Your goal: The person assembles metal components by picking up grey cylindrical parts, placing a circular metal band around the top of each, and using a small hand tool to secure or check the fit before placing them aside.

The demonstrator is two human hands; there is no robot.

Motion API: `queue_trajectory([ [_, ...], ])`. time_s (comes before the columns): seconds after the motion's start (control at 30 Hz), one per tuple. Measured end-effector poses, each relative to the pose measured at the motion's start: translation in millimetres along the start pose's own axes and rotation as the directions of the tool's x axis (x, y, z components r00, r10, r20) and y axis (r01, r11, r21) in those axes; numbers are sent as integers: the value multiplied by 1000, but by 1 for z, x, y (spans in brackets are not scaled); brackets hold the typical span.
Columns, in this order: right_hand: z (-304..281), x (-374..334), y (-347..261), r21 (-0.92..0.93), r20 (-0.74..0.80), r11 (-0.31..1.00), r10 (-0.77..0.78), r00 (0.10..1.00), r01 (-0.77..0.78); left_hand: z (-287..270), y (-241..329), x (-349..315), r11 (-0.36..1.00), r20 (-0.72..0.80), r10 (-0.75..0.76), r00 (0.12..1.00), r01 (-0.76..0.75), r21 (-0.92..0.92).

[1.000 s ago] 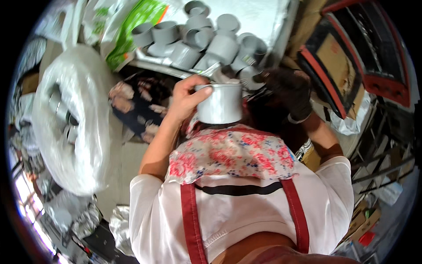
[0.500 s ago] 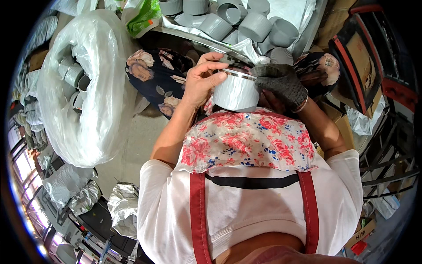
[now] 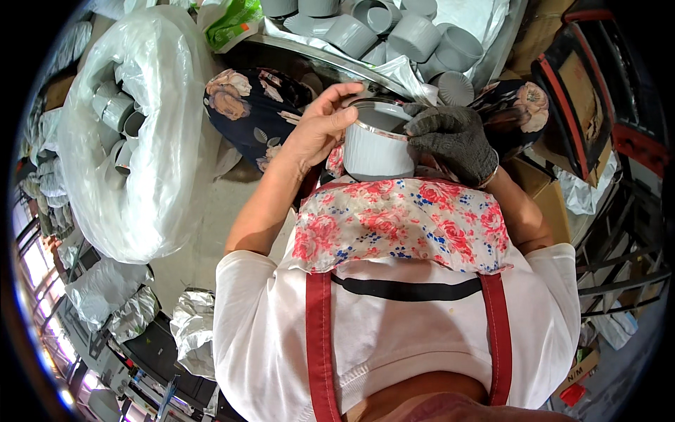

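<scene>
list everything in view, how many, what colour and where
Held cup: one, grey, between both hands
Loose cups: at least eight, grey, top centre
Sheet: one, white, under loose cups
Clear bag: one, whitish, left
Bagged cups: several, grey, inside clear bag
Printed bag: one, green-white, top left
Frames: at least two, red and black, right
Foil packs: at least three, silver, lower left
Cardboard: several pieces, brown, right side
Clutter: uncountable, mixed, picture edges
Trousers: one, dark floral, upper middle
Apron: one, pink-white floral, chest
Shirt: one, white, torso
Left hand: one, bare, at held cup's rim
Right hand: one, dark-gloved, opposite side of rim
</scene>
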State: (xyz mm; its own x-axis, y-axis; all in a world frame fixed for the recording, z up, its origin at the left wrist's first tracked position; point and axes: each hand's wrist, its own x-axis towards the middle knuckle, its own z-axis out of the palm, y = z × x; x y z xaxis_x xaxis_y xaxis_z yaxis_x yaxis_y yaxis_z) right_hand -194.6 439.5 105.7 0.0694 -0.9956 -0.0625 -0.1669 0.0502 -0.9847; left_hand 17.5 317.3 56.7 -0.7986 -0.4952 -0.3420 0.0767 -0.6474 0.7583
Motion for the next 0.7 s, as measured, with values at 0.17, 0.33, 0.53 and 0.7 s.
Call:
queue_trajectory([
  [0.17,14,-2,-6,224,-246,969,161,956,-105,12,21,-15,903,149,-282,948,314,-294],
  [0.33,4,4,20,-154,-193,987,-80,978,50,42,35,-22,918,-96,-175,980,128,-375],
  [0.53,0,13,1,-520,125,681,-537,834,516,50,34,-28,960,-130,-152,980,115,-257],
  [0.7,4,22,3,-300,121,759,-571,812,578,56,31,-33,965,-177,-193,965,155,-210],
])
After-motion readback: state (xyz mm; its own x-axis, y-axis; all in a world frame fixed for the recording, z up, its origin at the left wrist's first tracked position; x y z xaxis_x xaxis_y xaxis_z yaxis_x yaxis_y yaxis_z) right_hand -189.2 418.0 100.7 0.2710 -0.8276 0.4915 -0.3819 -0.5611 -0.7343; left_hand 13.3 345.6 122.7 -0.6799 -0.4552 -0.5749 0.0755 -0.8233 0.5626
